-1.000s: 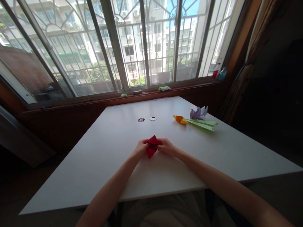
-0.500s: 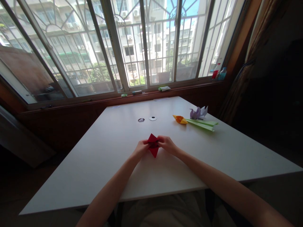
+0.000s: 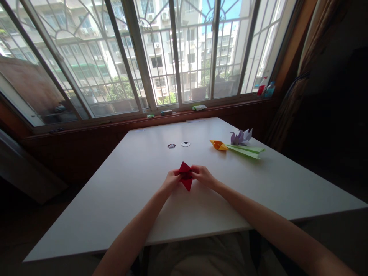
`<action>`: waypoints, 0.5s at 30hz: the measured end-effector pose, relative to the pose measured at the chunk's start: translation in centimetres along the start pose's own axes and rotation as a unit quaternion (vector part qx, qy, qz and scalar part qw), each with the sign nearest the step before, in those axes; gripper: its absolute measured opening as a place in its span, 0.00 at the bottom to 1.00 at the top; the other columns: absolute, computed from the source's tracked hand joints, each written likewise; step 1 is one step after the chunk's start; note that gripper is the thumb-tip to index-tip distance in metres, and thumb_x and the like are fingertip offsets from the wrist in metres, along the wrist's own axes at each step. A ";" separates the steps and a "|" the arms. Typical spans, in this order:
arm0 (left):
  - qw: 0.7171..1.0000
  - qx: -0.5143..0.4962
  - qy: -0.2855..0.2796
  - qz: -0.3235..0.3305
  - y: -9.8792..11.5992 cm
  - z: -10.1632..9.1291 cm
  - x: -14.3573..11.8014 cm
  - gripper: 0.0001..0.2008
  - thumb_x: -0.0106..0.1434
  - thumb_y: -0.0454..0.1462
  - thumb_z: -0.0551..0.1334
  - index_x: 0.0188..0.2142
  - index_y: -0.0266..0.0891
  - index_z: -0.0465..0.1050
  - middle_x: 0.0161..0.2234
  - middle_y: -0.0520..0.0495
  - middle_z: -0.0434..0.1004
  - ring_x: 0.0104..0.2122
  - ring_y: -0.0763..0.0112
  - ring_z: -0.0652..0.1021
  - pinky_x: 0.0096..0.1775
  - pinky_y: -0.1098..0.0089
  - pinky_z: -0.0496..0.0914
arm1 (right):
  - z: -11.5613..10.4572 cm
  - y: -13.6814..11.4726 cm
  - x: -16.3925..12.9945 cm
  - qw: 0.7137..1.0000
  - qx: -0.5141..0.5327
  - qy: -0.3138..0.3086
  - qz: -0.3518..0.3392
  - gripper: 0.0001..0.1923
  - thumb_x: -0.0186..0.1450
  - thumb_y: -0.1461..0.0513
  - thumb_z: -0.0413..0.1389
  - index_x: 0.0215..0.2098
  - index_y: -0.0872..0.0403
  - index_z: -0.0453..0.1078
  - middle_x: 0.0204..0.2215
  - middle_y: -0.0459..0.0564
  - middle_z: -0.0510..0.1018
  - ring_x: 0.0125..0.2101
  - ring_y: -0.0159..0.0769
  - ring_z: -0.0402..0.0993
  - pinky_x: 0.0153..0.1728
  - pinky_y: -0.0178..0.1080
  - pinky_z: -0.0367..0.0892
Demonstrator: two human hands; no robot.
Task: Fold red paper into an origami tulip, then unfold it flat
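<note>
Red paper fold (image 3: 186,177) pinched between left hand (image 3: 171,180), right hand (image 3: 202,176), long axis near-far

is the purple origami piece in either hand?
No, the purple origami piece lies on the white table far right, while the left hand and right hand pinch the red folded paper.

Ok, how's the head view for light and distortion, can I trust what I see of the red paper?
Head view: strong backlight from the window, with the room's right side nearly black; the white table is evenly lit with no glare; wide-angle bending curves the window bars; the red folded paper, pinched between left hand and right hand, reads sharp.
</note>
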State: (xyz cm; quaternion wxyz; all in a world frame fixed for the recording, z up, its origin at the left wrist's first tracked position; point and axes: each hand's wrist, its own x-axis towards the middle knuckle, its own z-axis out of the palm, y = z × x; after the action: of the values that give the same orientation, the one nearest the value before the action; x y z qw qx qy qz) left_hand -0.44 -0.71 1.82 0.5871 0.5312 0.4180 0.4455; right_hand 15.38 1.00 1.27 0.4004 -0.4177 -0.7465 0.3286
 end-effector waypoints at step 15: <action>1.000 0.009 -0.023 0.000 0.7 0.2 -0.5 0.12 0.48 0.37 0.63 0.32 0.33 0.74 0.30 0.44 0.76 0.31 0.66 0.74 0.36 0.69 0.65 | -0.2 -0.6 -0.2 0.997 -0.069 0.041 -0.016 0.08 0.55 0.63 0.49 0.21 0.57 0.66 0.17 0.43 0.70 0.19 0.27 0.61 0.21 0.30 0.54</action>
State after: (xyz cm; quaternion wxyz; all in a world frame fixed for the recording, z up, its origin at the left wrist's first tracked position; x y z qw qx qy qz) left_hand -0.42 -1.26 2.59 0.5919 0.5466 0.4085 0.4289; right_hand 15.38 0.58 1.76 0.4063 -0.4452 -0.7570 0.2525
